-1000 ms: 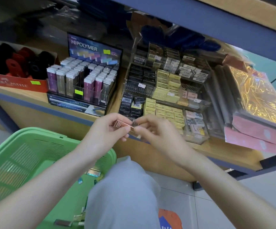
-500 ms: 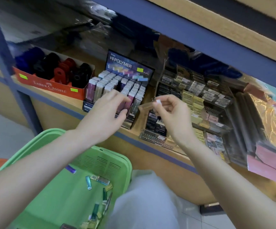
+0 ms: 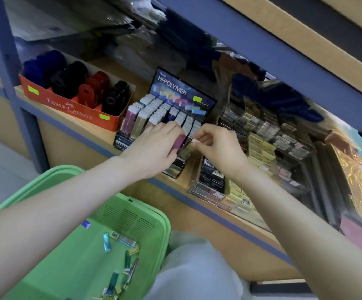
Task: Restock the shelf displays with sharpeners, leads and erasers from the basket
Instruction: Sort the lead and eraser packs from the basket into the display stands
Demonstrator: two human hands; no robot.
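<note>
Shelf [image 3: 189,169] of pale wood with a blue front edge, slanting across the whole view. Below it at left, green basket [image 3: 145,205], with loose slim cases and small boxes [image 3: 128,252] scattered over its floor. Beside the basket, a knee [image 3: 194,267] in pale cloth.

On the shelf, from the left:
- red cardboard box [image 3: 72,107] filled with blue, black and red sharpeners [image 3: 85,85]
- just beside it, dark display [image 3: 175,92] headed HI-POLYMER, packed with upright lead cases [image 3: 154,111] in rows
- past a bare strip of wood, clear tiered rack [image 3: 262,144] of small black, yellow and pink boxes
- far right, shiny gold packs [image 3: 357,176]

Both hands at the display's front right corner, close together.
- left hand [image 3: 152,148]: palm down over the front rows, fingers bent onto the case tops, purple case [image 3: 180,140] showing under the fingertips. Gripped or only pressed, impossible to tell.
- right hand [image 3: 221,148]: thumb and forefinger pinching a pale case [image 3: 194,141] with a white end, tilted, right beside the purple one at the front row.
</note>
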